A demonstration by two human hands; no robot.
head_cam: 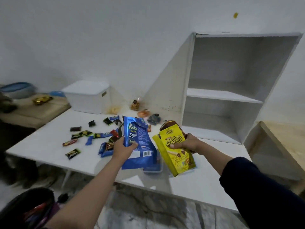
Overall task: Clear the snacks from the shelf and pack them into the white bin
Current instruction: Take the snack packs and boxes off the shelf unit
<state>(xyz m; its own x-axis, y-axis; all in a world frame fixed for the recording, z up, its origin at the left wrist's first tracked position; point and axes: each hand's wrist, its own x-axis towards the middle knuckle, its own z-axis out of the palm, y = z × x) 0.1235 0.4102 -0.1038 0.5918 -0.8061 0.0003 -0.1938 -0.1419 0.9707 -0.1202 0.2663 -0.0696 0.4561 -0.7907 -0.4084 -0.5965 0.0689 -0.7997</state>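
**Both hands full of snacks over the counter**

Head view: The left hand [124, 147] grips a blue foil bag [140, 144], thumb across its front and fingers curled behind its left edge. The bag is held upright, its torn top toward the far side. Its front reads "Kalpa" and "Share It", and a barcode sits low on its right.

The right hand [188, 143] is clamped on two boxes at once, thumb on the front and fingers wrapped round the right side. The nearer one is a yellow box [175, 152] printed "Nyam Nyam", tilted with its lower end toward the near edge. Just behind it, a brown and yellow box [171, 128] sticks out past the fingers; its writing is too small to read.

Both hands hang above the white counter [49, 141], just left of the white shelf [222, 95], whose two compartments face the camera. Small wrapped sweets [73, 153] lie scattered on the counter to the left of the blue bag. The white bin [87, 98], lid on, stands at the far left of the counter, well apart from both hands.
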